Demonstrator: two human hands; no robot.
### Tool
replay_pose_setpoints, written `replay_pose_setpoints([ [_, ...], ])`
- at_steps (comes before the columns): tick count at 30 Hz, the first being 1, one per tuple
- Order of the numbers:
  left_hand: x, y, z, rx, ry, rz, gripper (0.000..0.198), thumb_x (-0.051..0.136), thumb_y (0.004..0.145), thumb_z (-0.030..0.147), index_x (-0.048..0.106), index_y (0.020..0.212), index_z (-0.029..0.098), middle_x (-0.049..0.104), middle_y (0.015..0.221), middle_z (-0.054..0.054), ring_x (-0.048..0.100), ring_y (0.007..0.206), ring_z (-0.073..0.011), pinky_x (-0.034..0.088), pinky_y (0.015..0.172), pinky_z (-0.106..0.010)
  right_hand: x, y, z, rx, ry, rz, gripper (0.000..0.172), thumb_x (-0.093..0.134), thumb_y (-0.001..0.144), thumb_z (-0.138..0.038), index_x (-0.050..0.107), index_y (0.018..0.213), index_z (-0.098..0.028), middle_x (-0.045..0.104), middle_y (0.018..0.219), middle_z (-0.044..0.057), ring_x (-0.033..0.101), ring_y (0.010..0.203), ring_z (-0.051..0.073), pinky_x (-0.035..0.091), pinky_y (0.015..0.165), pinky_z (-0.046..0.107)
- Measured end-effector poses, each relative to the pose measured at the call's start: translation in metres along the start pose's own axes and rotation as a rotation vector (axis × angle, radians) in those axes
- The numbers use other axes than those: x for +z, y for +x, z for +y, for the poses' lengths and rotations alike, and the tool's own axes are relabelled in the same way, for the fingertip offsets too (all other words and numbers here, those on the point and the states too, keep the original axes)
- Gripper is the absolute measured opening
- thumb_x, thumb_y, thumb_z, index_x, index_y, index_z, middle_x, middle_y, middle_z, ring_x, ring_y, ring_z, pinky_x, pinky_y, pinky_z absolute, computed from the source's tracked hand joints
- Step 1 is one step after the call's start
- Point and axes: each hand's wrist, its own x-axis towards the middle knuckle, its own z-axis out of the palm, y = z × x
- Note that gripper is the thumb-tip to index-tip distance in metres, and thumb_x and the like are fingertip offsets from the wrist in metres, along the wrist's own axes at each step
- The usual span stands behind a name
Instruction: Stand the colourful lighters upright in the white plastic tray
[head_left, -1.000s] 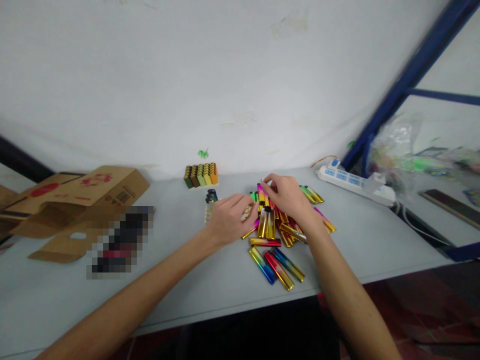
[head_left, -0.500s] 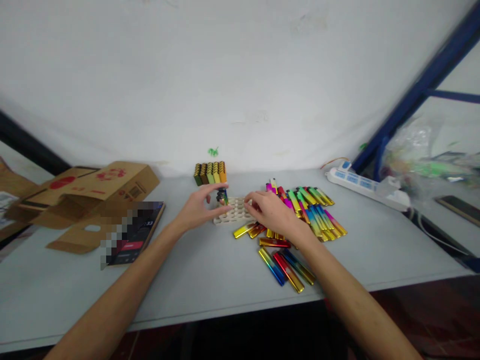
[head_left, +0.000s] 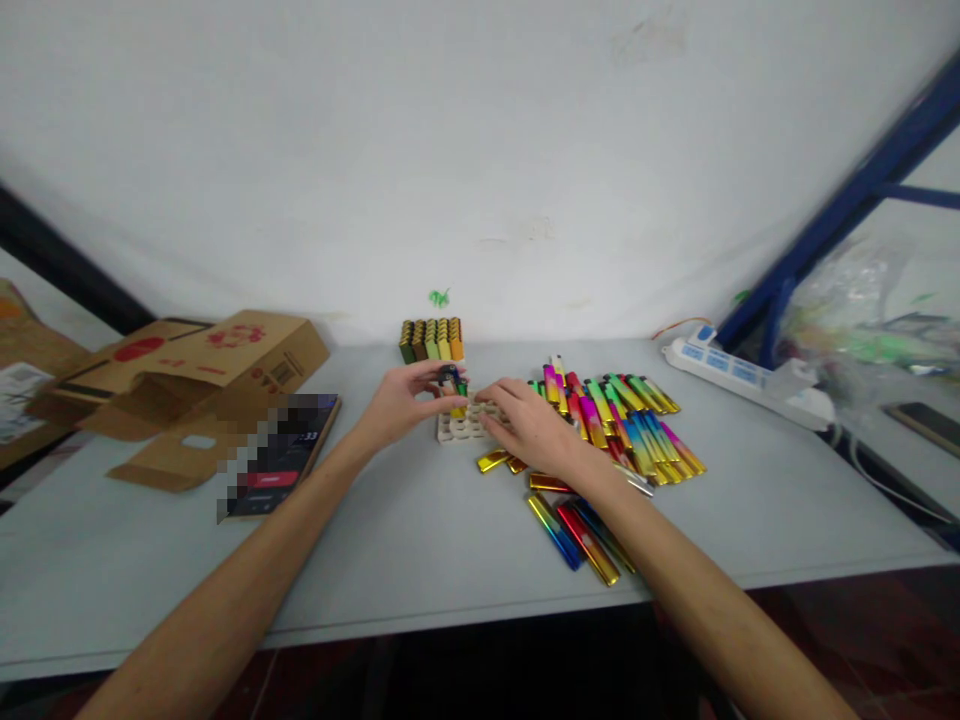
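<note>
A white tray with rows of holes [head_left: 450, 432] lies on the table between my hands. My left hand [head_left: 401, 408] is at its left end, thumb and fingers closed around an upright lighter [head_left: 453, 384] with a dark top. Something green shows close beside that lighter's top. Over the right part of the tray is my right hand [head_left: 529, 425], palm down, fingers and thumb apart, with nothing visible between them. Shiny coloured lighters [head_left: 596, 415] lie in a pile right of and partly behind my right hand. Several more lie under and near my right forearm, including a red-and-gold lighter [head_left: 589, 545].
Behind the tray stands a block of upright lighters [head_left: 433, 342] near the wall. To the left are an open cardboard box [head_left: 255, 350] and a partly blurred tablet-like screen [head_left: 292, 450]. A white power strip [head_left: 742, 375] and a phone [head_left: 926, 425] lie at the right.
The view has shifted slightly. My right hand's fingers have spread and reach flatter over the tray. My left hand stays at the tray's left end with the lighter.
</note>
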Motion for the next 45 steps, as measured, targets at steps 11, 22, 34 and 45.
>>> replay_pose_setpoints([
  [11, -0.004, 0.002, 0.001, -0.05, -0.159, 0.145, 0.059, 0.099, 0.06, 0.049, 0.078, 0.102, 0.013, 0.084, 0.102, -0.013, 0.081, 0.094, -0.0292, 0.066, 0.096, -0.045, 0.006, -0.002, -0.004, -0.088, 0.099, 0.018, 0.021, 0.059, 0.104, -0.024, 0.065, 0.124, -0.018, 0.061, 0.145, 0.018, 0.058, 0.136, 0.029, 0.047, 0.116, 0.05],
  [22, -0.009, 0.003, 0.006, -0.063, -0.125, 0.283, 0.059, 0.096, 0.061, 0.053, 0.077, 0.099, 0.013, 0.084, 0.094, -0.011, 0.079, 0.085, -0.0253, 0.066, 0.08, -0.036, 0.009, -0.002, -0.005, -0.099, 0.182, -0.021, 0.044, 0.051, 0.107, -0.025, 0.051, 0.151, -0.02, 0.053, 0.154, 0.019, 0.049, 0.147, 0.029, 0.042, 0.123, 0.052],
  [34, -0.01, 0.002, 0.006, -0.036, -0.078, 0.304, 0.052, 0.092, 0.068, 0.055, 0.075, 0.096, 0.014, 0.082, 0.091, -0.009, 0.078, 0.083, -0.0242, 0.065, 0.08, -0.035, 0.001, -0.002, -0.013, -0.098, 0.216, -0.061, 0.041, 0.05, 0.109, -0.028, 0.052, 0.149, -0.02, 0.053, 0.154, 0.018, 0.047, 0.149, 0.027, 0.041, 0.124, 0.051],
  [45, -0.009, 0.001, 0.01, -0.039, -0.03, 0.308, 0.056, 0.091, 0.068, 0.059, 0.076, 0.099, 0.015, 0.082, 0.095, -0.009, 0.077, 0.085, -0.0247, 0.064, 0.078, -0.035, -0.002, -0.001, -0.014, -0.094, 0.311, -0.037, 0.049, 0.051, 0.108, -0.027, 0.042, 0.156, -0.022, 0.045, 0.159, 0.017, 0.046, 0.15, 0.025, 0.044, 0.123, 0.047],
])
